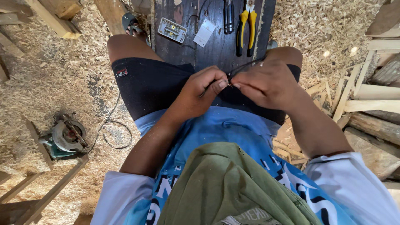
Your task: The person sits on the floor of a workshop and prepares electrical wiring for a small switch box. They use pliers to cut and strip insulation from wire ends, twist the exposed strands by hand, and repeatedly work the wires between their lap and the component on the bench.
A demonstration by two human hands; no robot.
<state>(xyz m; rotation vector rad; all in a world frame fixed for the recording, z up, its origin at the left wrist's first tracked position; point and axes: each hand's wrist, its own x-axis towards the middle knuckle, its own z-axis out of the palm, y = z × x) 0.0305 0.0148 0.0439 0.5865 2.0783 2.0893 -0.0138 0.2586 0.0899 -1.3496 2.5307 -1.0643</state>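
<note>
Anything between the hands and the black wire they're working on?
Nothing visible. The left hand and right hand both already pinch the black wire at their fingertips, above the lap. The pliers lie apart on the dark board.

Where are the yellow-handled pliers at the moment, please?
In the head view, the yellow-handled pliers lie top centre on the dark wooden board, right of a black-handled tool.
</note>
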